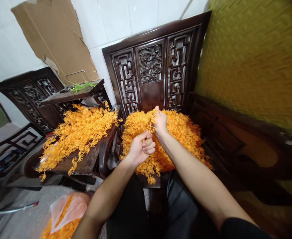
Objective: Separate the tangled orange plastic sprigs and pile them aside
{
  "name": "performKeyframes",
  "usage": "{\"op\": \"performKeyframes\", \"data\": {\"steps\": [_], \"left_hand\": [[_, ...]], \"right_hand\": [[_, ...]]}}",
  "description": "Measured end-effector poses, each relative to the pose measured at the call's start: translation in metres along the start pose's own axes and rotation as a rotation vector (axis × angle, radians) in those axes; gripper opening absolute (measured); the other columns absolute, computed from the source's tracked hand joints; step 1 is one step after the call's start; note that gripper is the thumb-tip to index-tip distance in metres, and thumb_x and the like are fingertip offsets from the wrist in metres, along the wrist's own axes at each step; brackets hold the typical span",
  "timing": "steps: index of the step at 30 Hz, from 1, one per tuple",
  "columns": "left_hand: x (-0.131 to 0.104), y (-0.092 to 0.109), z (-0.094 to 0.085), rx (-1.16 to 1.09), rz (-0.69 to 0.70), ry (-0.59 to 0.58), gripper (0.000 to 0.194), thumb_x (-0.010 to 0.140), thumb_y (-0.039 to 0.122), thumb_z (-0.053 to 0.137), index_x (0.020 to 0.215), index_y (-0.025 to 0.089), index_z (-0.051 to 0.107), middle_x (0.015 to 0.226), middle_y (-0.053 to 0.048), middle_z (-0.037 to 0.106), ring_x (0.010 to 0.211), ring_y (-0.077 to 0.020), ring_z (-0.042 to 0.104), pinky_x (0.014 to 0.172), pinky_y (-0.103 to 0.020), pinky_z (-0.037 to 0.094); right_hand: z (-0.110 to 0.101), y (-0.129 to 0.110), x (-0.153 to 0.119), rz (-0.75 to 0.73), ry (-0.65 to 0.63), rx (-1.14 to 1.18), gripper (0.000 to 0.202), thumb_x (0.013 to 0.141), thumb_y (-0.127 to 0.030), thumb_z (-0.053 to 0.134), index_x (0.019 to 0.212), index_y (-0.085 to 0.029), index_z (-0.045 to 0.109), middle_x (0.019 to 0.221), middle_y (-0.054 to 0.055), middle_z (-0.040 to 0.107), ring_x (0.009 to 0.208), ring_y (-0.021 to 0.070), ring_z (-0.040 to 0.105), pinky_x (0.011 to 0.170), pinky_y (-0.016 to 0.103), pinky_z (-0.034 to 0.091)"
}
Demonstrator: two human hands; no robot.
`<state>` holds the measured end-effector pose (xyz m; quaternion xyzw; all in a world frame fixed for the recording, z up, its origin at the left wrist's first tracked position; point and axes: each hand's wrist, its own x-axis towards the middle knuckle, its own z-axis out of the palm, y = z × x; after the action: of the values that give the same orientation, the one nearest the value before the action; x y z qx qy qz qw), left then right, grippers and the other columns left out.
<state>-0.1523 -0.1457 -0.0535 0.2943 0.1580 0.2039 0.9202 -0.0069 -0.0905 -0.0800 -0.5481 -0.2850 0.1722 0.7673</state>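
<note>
A large heap of orange plastic-looking sprigs (pixel 185 136) covers the seat of the dark carved wooden chair in front of me. Over the heap, my left hand (pixel 142 147) is closed, thumb and forefinger pinching the lower end of an orange sprig (pixel 150 126). My right hand (pixel 160 122) is just above and to the right of it, fingers curled around the upper part of the same sprig, thumb pointing up. The two hands are close together, and the fingers of my right hand are partly hidden by its back.
A second orange pile (pixel 83 129) lies on the chair at the left. Green stems (pixel 82 86) rest on a small dark table (pixel 61 98). A bag of orange pieces (pixel 70 212) stands on the floor. Cardboard (pixel 58 36) leans on the wall; a yellow-green padded surface (pixel 255 66) is at right.
</note>
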Motion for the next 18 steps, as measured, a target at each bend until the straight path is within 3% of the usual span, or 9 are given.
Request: {"op": "performKeyframes", "data": {"steps": [4, 7, 11, 15, 18], "left_hand": [[-0.001, 0.000, -0.001, -0.010, 0.007, 0.012, 0.039, 0.104, 0.025, 0.038, 0.067, 0.016, 0.046, 0.046, 0.010, 0.013, 0.039, -0.0062, 0.010, 0.039, -0.020, 0.008], [-0.009, 0.010, -0.006, -0.064, 0.083, -0.010, 0.039, 0.103, 0.027, 0.041, 0.065, 0.018, 0.043, 0.047, 0.010, 0.011, 0.039, -0.0066, 0.010, 0.040, -0.020, 0.009], [-0.012, 0.021, -0.012, -0.135, 0.161, -0.012, 0.038, 0.103, 0.025, 0.041, 0.066, 0.019, 0.041, 0.048, 0.009, 0.012, 0.040, -0.0072, 0.010, 0.040, -0.020, 0.010], [-0.008, 0.023, -0.013, -0.155, 0.180, -0.028, 0.038, 0.105, 0.025, 0.037, 0.068, 0.018, 0.042, 0.048, 0.010, 0.013, 0.039, -0.0071, 0.012, 0.041, -0.021, 0.009], [-0.009, 0.024, -0.010, -0.159, 0.201, -0.011, 0.040, 0.105, 0.022, 0.031, 0.067, 0.018, 0.041, 0.047, 0.009, 0.015, 0.038, -0.0067, 0.015, 0.041, -0.022, 0.008]], "right_hand": [[-0.022, 0.015, 0.046, 0.094, 0.200, -0.143, 0.062, 0.091, -0.077, 0.038, 0.059, -0.024, 0.044, 0.054, -0.002, 0.046, 0.054, 0.0139, 0.044, 0.052, 0.027, 0.035], [-0.055, 0.019, 0.064, 0.020, 0.237, -0.289, 0.063, 0.096, -0.069, 0.031, 0.067, -0.020, 0.058, 0.059, 0.002, 0.054, 0.061, 0.0183, 0.051, 0.061, 0.031, 0.042], [-0.084, 0.030, 0.056, -0.300, -0.030, -0.574, 0.044, 0.092, -0.054, 0.052, 0.096, -0.017, 0.074, 0.086, 0.008, 0.065, 0.084, 0.0236, 0.059, 0.086, 0.040, 0.049], [-0.075, 0.032, 0.039, -0.453, -0.310, -0.742, 0.027, 0.082, -0.033, 0.070, 0.103, -0.018, 0.077, 0.119, 0.016, 0.060, 0.115, 0.0318, 0.056, 0.106, 0.051, 0.043], [-0.062, 0.015, 0.022, -0.536, -0.383, -0.797, 0.034, 0.077, -0.022, 0.071, 0.111, -0.019, 0.075, 0.147, 0.017, 0.049, 0.141, 0.0378, 0.037, 0.119, 0.060, 0.026]]}}
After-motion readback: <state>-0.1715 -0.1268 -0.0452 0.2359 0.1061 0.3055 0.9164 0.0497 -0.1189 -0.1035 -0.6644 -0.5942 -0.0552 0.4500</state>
